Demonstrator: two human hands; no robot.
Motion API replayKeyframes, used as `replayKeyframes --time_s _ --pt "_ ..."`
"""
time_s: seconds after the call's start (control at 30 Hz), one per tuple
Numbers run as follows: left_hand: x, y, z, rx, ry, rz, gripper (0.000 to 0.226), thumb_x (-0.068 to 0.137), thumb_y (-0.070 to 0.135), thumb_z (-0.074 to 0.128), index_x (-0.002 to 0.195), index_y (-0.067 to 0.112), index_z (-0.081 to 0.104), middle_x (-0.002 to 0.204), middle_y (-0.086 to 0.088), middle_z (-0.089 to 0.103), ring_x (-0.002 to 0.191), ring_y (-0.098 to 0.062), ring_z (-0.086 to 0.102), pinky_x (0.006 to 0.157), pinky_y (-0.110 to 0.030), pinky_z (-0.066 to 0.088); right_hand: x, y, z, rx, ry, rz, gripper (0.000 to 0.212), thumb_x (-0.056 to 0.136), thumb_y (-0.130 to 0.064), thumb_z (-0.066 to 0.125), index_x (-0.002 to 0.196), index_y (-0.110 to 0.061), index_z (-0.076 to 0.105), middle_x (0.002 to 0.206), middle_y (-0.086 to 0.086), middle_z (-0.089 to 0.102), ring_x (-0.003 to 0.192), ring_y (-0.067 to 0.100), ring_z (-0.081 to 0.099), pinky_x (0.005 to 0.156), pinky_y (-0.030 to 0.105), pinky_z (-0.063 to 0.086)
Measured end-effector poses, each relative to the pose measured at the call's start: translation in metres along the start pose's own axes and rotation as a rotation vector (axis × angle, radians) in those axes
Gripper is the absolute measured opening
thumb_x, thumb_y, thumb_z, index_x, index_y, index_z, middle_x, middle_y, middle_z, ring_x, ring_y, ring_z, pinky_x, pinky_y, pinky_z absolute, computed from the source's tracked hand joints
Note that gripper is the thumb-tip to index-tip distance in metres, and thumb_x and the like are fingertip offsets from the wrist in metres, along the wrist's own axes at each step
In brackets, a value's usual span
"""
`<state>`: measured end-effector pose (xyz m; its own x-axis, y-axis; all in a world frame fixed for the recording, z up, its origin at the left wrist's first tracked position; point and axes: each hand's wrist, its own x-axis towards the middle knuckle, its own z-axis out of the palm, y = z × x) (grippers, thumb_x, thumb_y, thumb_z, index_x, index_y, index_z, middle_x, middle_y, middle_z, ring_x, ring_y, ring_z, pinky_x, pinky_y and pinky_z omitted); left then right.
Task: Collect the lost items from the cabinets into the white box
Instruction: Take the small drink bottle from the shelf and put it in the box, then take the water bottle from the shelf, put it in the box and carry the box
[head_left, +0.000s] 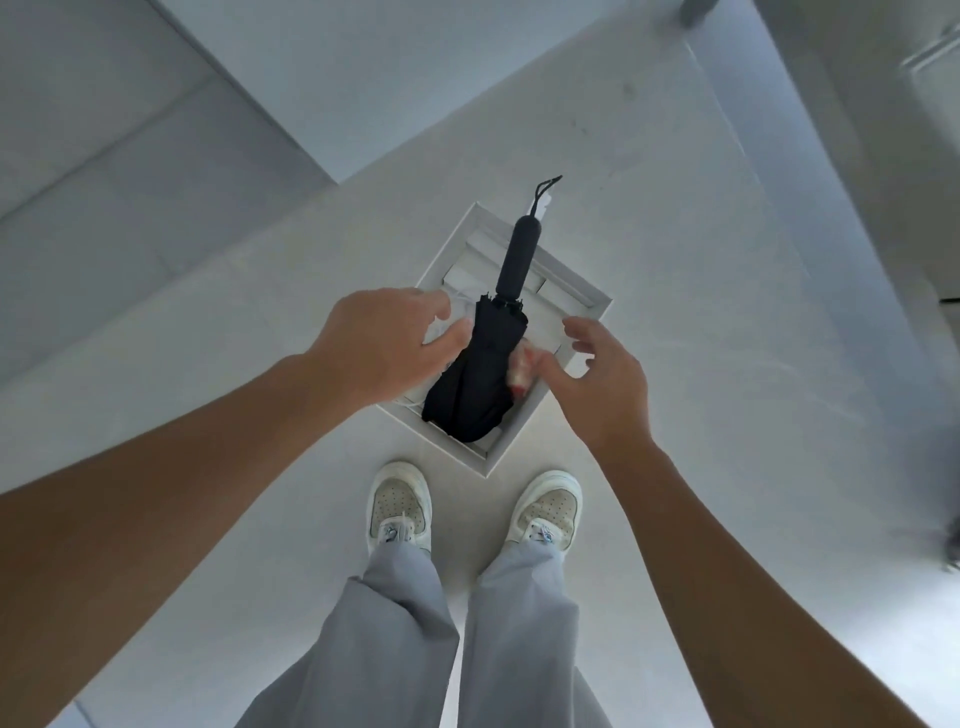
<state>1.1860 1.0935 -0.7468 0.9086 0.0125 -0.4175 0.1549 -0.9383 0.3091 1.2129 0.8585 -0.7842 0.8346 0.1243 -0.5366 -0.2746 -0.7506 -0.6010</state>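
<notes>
White box (582, 304) on floor, near shoes. Inside: folded black umbrella (480, 374), handle at far end; red-white item (522, 371) at its right. Left hand (384, 343) and right hand (605, 384) spread open above, holding nothing.

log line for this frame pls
white cardboard box: on floor, by feet | folded black umbrella: in box, handle over rim | left hand: open above | right hand: open above

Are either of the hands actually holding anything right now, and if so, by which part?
Nothing is held. The left hand and right hand hover open on either side of the black umbrella, which lies in the white box.
</notes>
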Motion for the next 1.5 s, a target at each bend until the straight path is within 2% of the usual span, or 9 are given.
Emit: replayKeyframes --time_s 0.1,0.27,0.43,0.7,0.77,0.93,1.13,1.3,1.5 --pt "-0.012 0.019 -0.061 0.049 -0.003 0.047 0.068 0.087 0.069 0.014 0.116 0.027 0.059 0.103 0.009 0.068 0.084 -0.018 0.063 0.072 -0.032 0.044 -0.022 -0.047 -0.054 0.004 0.006 -0.031 0.052 0.090 -0.049 0.068 0.138 -0.031 0.057 0.137 -0.015 0.061 0.128 0.009 0.055 0.109 0.037 0.045" --pt "-0.023 0.077 -0.222 0.156 0.098 0.148 0.065 0.091 0.066 0.015 0.119 0.026 0.058 0.109 0.006 0.068 0.094 -0.022 0.064 0.077 -0.036 0.049 -0.068 -0.167 -0.177 -0.016 0.063 -0.122 0.058 0.094 -0.049 0.064 0.147 -0.030 0.051 0.147 -0.012 0.054 0.138 0.009 0.045 0.105 0.020 0.029" --pt "-0.059 0.160 -0.419 0.157 0.338 0.201 0.063 0.091 0.065 0.020 0.118 0.026 0.061 0.108 0.006 0.070 0.093 -0.023 0.064 0.073 -0.033 0.042 -0.140 -0.318 -0.329 -0.030 0.212 -0.268 0.060 0.096 -0.053 0.058 0.149 -0.026 0.048 0.152 -0.007 0.052 0.143 0.013 0.042 0.110 0.028 0.033" --pt "-0.181 0.229 -0.642 0.173 0.603 0.250 0.057 0.095 0.061 0.026 0.122 0.025 0.060 0.107 0.006 0.068 0.094 -0.023 0.062 0.073 -0.032 0.035 -0.301 -0.483 -0.500 -0.038 0.409 -0.454 0.039 0.099 -0.036 0.060 0.133 -0.017 0.061 0.130 -0.003 0.066 0.117 0.008 0.051 0.081 0.020 0.033" --pt "-0.208 0.228 -0.670 0.202 0.661 0.246 0.062 0.092 0.064 0.022 0.121 0.026 0.060 0.107 0.007 0.068 0.092 -0.022 0.063 0.073 -0.032 0.037 -0.326 -0.507 -0.511 -0.065 0.440 -0.499 0.049 0.099 -0.043 0.058 0.143 -0.021 0.055 0.141 -0.006 0.060 0.126 0.004 0.049 0.088 0.016 0.031" --pt "-0.262 0.212 -0.715 0.176 0.731 0.172 0.070 0.089 0.068 0.014 0.123 0.026 0.059 0.112 0.008 0.068 0.095 -0.020 0.063 0.082 -0.036 0.047 -0.364 -0.556 -0.510 -0.099 0.431 -0.617 0.054 0.098 -0.051 0.055 0.146 -0.027 0.051 0.148 -0.013 0.054 0.142 0.008 0.041 0.108 0.029 0.036" --pt "-0.337 0.175 -0.736 0.171 0.810 0.023 0.062 0.094 0.065 0.023 0.123 0.025 0.060 0.113 0.007 0.068 0.099 -0.018 0.064 0.083 -0.037 0.048 -0.381 -0.617 -0.468 -0.142 0.331 -0.804 0.056 0.099 -0.053 0.052 0.148 -0.026 0.049 0.149 -0.012 0.053 0.140 0.009 0.042 0.106 0.026 0.035" --pt "-0.416 0.139 -0.730 0.230 0.899 -0.217 0.053 0.093 0.063 0.023 0.098 0.026 0.061 0.087 0.009 0.064 0.080 -0.018 0.062 0.063 -0.034 0.037 -0.408 -0.672 -0.420 -0.189 0.156 -1.029 0.056 0.099 -0.051 0.053 0.148 -0.026 0.050 0.148 -0.010 0.055 0.138 0.010 0.045 0.109 0.028 0.036" --pt "-0.537 0.114 -0.689 0.202 1.004 -0.599 0.063 0.089 0.066 0.019 0.107 0.024 0.063 0.096 0.004 0.070 0.090 -0.024 0.066 0.073 -0.036 0.048 -0.471 -0.713 -0.344 -0.235 -0.132 -1.310 0.055 0.097 -0.054 0.054 0.146 -0.027 0.052 0.140 -0.011 0.059 0.132 0.011 0.051 0.102 0.028 0.044"
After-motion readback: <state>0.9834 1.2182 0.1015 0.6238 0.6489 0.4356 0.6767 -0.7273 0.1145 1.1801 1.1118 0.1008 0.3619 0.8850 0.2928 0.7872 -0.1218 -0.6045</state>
